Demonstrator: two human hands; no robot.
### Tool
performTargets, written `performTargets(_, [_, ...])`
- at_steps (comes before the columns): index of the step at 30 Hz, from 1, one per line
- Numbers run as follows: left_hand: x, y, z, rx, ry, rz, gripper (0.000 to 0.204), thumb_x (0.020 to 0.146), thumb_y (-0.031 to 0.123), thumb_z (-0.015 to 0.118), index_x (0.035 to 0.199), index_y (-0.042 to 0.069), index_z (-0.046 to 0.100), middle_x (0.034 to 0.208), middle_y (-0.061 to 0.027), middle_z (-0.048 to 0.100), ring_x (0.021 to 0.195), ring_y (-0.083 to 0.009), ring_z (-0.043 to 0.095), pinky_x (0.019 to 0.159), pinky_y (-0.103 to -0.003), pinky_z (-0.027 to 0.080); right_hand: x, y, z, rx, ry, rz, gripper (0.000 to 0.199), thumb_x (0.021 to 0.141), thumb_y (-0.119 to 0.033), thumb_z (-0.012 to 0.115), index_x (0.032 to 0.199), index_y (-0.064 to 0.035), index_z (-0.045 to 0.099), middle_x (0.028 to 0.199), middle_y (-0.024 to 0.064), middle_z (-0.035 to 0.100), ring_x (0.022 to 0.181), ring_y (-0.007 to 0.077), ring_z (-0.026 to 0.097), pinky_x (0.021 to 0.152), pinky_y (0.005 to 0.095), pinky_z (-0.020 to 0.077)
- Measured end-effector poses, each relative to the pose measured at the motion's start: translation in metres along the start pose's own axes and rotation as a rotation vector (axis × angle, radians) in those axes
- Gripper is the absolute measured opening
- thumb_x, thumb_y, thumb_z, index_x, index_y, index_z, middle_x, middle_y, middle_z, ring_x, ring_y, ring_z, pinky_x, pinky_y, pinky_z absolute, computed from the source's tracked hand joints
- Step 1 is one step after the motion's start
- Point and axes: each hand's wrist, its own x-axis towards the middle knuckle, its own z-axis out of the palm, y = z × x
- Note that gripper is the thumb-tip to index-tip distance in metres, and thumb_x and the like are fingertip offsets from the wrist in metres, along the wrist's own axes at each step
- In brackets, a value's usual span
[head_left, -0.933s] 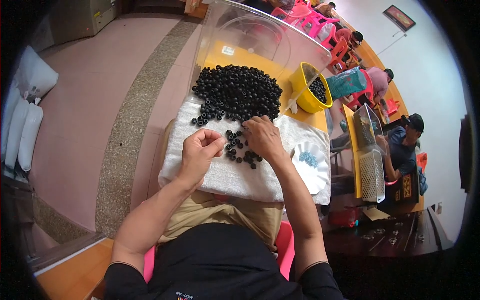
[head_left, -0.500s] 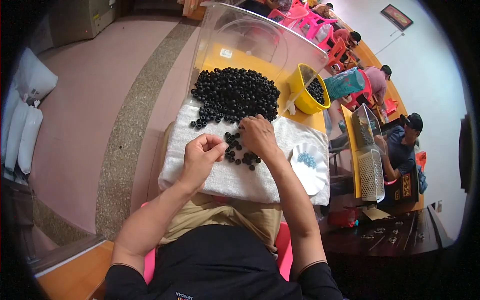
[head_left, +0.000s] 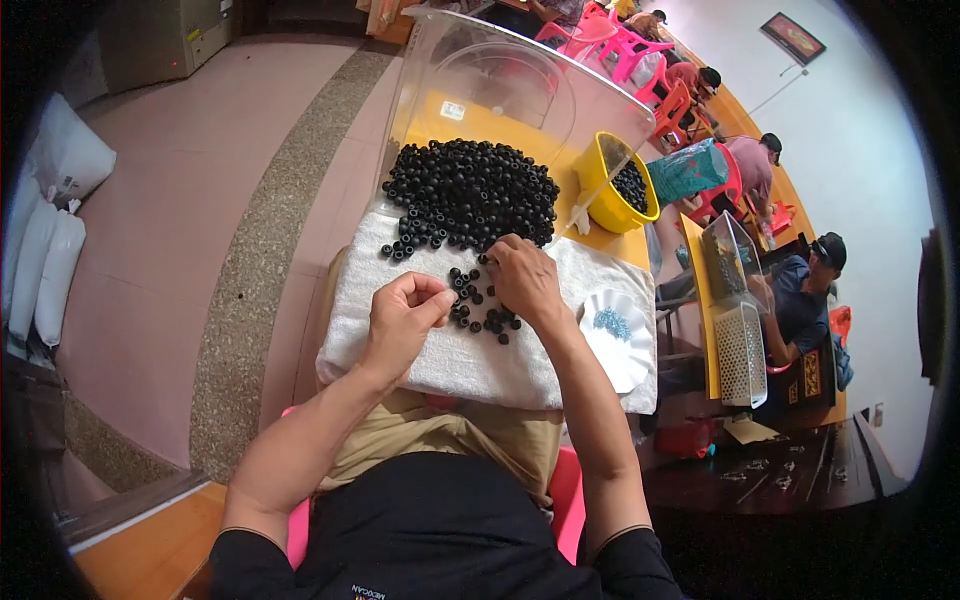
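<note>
A big heap of small black rings [head_left: 470, 190] lies at the far side of a white towel [head_left: 450, 350] spread over the table. A few loose black rings [head_left: 480, 305] sit between my hands. My left hand [head_left: 405, 320] is curled with thumb and fingers pinched together, seemingly on a small black ring. My right hand [head_left: 525, 280] rests palm down on the towel at the heap's near edge, fingers over the loose rings; whether it holds one is hidden.
A clear plastic shield [head_left: 500, 90] stands behind the heap. A yellow bowl [head_left: 610, 190] of black rings sits at the right. A white fluted dish [head_left: 618, 335] with small blue pieces lies on the towel's right end. Other people sit at tables to the right [head_left: 800, 290].
The hands have stayed at the loose rings; my right hand has shifted slightly over them and my left hand keeps its pinch.
</note>
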Motion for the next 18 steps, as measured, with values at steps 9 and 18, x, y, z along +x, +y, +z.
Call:
performTargets(9, [0.0,0.0,-0.002,-0.006,-0.003,-0.002,0.011,0.087,0.008,0.07,0.09,0.003,0.062,0.076,-0.0006,0.062,0.065,-0.0065,0.056,0.063,-0.02,0.049,0.002,-0.007,-0.011,-0.03,-0.215,0.092,0.018,0.082,-0.01,0.064,0.099,-0.0078,0.07,0.106,0.0074,0.067,0.097,0.0284,0.062,0.086,0.0398,0.0498])
performTargets(18, [-0.001,0.0,0.0,-0.011,0.004,0.011,0.01,0.087,0.008,0.07,0.09,0.003,0.062,0.077,-0.0008,0.062,0.066,-0.0064,0.056,0.062,-0.021,0.048,0.0,-0.007,-0.01,0.009,-0.155,0.0,0.023,0.082,-0.008,0.064,0.104,-0.0082,0.07,0.111,0.0056,0.067,0.099,0.0276,0.062,0.09,0.0384,0.049])
